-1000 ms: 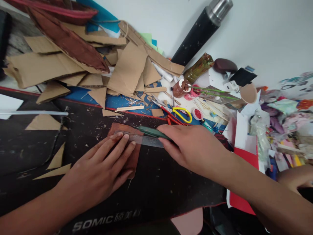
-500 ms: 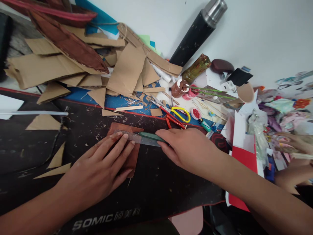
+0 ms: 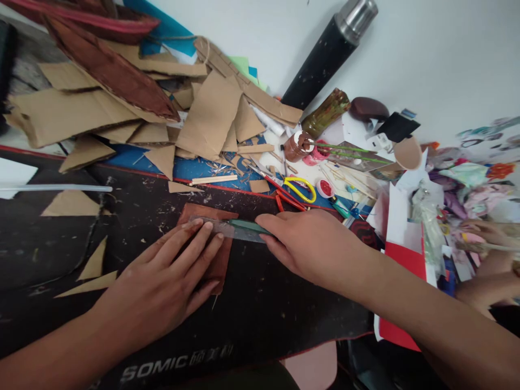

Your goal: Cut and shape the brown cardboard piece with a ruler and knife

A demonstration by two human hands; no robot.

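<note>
A reddish-brown painted piece lies on the black mat. Across its upper part runs a clear ruler. My left hand is spread flat with its fingertips pressing on the ruler and the palm partly covering the brown piece. My right hand is closed round a slim green tool, which points left along the ruler's upper edge. The tool's tip is too small to make out, and its rear end is hidden in my palm.
Cardboard scraps and a brown boat-shaped piece pile up at the back left. Beyond my right hand lie scissors, a paint jar and a black flask. Another person's hand shows at the far right.
My right hand and the green tool have shifted slightly left along the ruler. My left hand stays in place. The other person's hand at the far right has moved a little.
</note>
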